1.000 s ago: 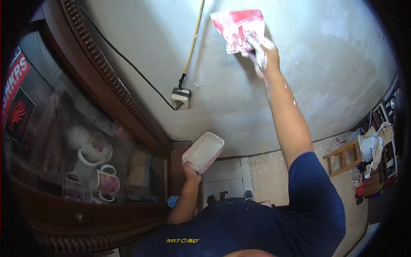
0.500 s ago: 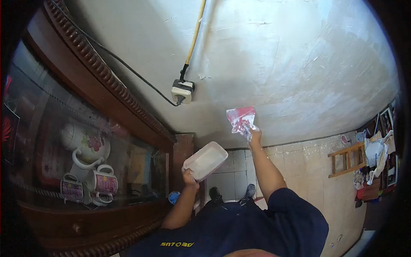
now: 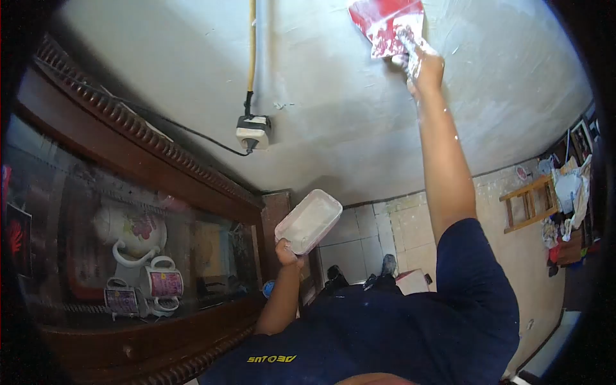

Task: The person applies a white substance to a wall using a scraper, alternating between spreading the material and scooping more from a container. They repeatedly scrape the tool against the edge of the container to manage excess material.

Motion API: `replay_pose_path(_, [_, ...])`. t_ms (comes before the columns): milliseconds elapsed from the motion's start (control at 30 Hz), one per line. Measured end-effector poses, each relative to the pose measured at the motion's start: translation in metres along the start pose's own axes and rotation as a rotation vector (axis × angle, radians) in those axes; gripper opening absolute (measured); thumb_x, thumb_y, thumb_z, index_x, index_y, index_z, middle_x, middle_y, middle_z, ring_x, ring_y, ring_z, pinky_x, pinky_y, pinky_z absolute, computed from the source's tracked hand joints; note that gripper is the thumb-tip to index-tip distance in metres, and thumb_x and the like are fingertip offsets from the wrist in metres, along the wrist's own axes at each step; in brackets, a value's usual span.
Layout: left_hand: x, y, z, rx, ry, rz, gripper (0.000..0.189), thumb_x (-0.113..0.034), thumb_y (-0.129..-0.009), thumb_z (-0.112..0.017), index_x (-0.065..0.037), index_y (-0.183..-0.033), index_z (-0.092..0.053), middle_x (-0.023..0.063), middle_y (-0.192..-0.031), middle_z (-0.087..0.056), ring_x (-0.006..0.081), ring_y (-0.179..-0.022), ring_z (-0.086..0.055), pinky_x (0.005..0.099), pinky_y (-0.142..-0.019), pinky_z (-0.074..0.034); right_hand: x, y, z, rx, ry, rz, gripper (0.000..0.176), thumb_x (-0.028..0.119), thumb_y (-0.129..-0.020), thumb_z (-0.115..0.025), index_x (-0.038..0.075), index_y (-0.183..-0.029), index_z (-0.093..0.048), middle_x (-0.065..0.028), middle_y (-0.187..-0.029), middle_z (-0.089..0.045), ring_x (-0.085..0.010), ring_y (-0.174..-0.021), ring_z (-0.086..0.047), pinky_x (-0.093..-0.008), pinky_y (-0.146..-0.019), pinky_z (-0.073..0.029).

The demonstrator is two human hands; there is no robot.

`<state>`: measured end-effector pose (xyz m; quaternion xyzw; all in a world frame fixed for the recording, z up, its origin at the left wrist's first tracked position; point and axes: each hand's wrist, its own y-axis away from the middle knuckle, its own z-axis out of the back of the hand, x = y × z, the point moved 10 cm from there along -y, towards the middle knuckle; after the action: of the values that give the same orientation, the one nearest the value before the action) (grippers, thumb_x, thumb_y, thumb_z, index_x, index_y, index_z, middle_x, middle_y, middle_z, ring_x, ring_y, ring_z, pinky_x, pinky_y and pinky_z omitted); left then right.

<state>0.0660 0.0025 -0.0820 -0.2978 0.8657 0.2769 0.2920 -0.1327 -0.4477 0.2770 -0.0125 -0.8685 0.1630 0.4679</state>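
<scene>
Head view: right hand (image 3: 420,61) high overhead, tight around red scraper (image 3: 385,22); left hand (image 3: 287,251) around white tray (image 3: 309,220).

Yellow lettering on the dark blue shirt (image 3: 359,333), seen upside down, reads "AEOLUS".

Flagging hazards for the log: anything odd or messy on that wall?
Yes. The socket sits on the bare wall, fed by a loose yellow cable and black cable. White paste coats the right hand gripping the red scraper; the left hand holds the tray tilted.
</scene>
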Motion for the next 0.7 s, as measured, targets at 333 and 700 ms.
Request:
replay_pose_path(333, [0.02,-0.007,-0.02,0.035,-0.116,0.072,0.069,-0.02,-0.056,-0.045,0.001,-0.122,-0.044,0.0167,-0.114,-0.054,0.0337,-0.106,-0.054,0.0431,-0.092,-0.044,-0.288,0.222,0.185,-0.191,-0.233,-0.549,0.026,0.007,-0.083,-0.056,-0.002,-0.108,-0.057,-0.0081,-0.097,-0.062,-0.0151,-0.08,-0.059,-0.0275,-0.062,-0.05])
replay_pose_path(700, [0.059,-0.039,-0.081,0.02,-0.033,-0.04,0.041,-0.004,-0.069,-0.041,-0.002,-0.109,-0.049,0.0119,-0.101,-0.057,0.026,-0.091,-0.059,0.037,-0.081,-0.05,-0.195,0.374,0.133,-0.006,-0.058,-1.107,0.022,0.019,-0.083,-0.063,0.007,-0.102,-0.06,0.0016,-0.088,-0.063,-0.0104,-0.076,-0.061,-0.0271,-0.061,-0.051])
